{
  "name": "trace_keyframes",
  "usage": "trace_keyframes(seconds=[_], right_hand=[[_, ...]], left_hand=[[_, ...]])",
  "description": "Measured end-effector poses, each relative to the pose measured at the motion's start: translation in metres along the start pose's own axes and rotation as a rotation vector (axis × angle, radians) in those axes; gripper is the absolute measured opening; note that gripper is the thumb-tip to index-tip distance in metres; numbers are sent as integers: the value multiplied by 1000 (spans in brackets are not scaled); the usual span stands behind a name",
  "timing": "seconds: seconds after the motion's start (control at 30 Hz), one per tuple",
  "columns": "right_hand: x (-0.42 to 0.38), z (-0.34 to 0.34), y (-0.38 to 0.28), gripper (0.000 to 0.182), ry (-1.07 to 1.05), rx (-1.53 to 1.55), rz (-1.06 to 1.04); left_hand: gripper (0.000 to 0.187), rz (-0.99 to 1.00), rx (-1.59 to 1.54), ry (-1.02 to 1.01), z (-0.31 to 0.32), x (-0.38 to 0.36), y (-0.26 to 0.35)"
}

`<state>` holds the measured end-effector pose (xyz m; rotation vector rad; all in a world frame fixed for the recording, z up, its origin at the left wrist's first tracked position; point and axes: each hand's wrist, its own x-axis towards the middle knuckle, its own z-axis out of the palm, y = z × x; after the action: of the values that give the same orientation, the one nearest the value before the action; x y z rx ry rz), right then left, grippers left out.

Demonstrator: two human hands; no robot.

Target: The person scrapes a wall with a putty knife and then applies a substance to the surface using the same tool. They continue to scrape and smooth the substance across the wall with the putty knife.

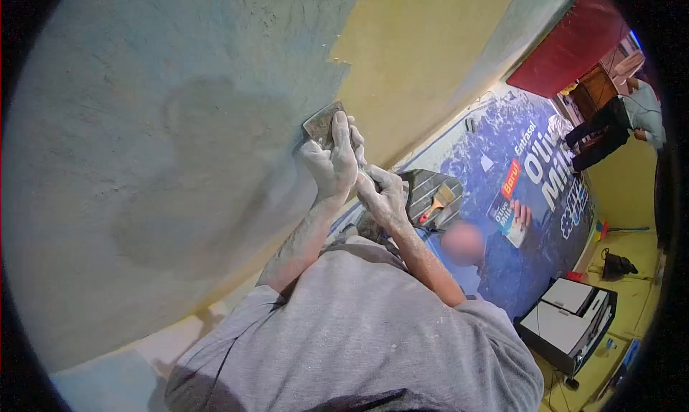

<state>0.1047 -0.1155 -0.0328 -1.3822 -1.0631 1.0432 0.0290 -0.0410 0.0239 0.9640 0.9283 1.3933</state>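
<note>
A flat metal scraper (320, 125) lies against the wall, its blade at the ragged border between bare grey plaster and yellow paint. My left hand (331, 164), coated in white dust, is closed on it, with fingers laid along the blade. Just below and to the right, my right hand (384, 197) is closed at the handle end, close to my left wrist. Most of the handle is hidden by my hands. Dust also covers both forearms.
A paintbrush (438, 202) rests on a dark ridged tray (423, 186) beside me. A printed blue banner (488, 161), streaked with white, covers the floor. Another person (621, 118) stands at the far right. A black-and-white cabinet-like box (567, 319) sits at the lower right.
</note>
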Motion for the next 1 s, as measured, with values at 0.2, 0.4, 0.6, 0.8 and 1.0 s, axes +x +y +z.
trace_keyframes(seconds=[0.2,0.4,0.6,0.8,1.0], right_hand=[[1,1,13,37,45,-113,-150],[-4,2,22,39,4,-162,-114],[-1,-8,5,38,2,-150,-108],[-1,-12,-17,41,8,-226,-64],[-10,-7,3,40,49,-231,-162]], left_hand=[[25,73,40,-51,-5,7,-10],[26,61,56,-11,-11,-4,-16],[23,19,6,18,-4,-3,-14],[25,-6,-34,33,10,-3,11],[28,-10,-8,13,-1,-4,0]])
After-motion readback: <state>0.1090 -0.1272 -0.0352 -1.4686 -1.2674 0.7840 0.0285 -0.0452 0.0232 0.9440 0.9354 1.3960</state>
